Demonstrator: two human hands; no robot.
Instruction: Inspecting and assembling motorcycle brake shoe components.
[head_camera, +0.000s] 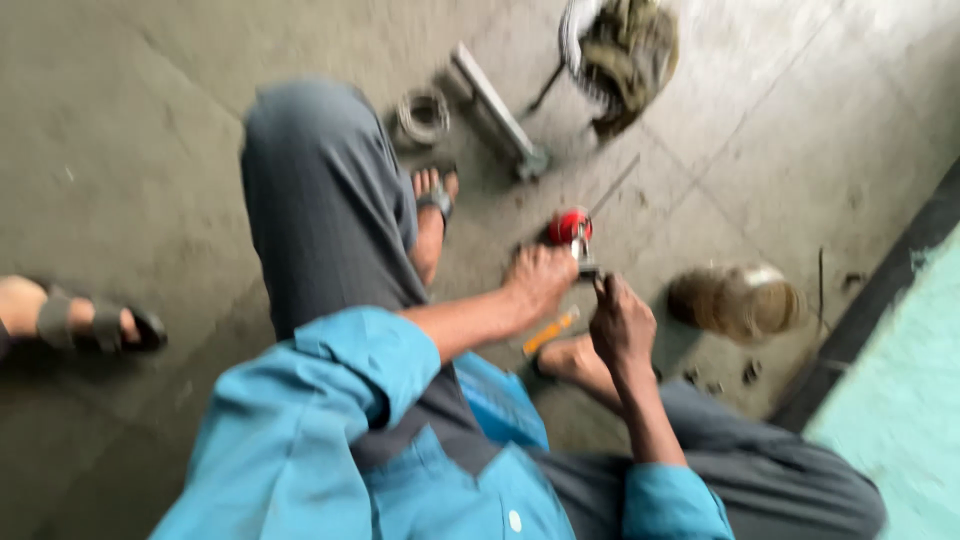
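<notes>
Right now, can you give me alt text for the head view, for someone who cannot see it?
Blurred view down on a crouching person in a blue shirt: the left hand holds a small red-topped metal part on the concrete floor while the right hand grips a thin tool against it. A round jar and a wire coil lie nearby.

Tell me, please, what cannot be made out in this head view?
- Red tool: motion blur hides its kind.
- Left hand: covers the tool's lower part.
- Right hand: its grip is too blurred to judge.
- Round tin: contents blurred.
- Bundle: cut by the top edge.
</notes>
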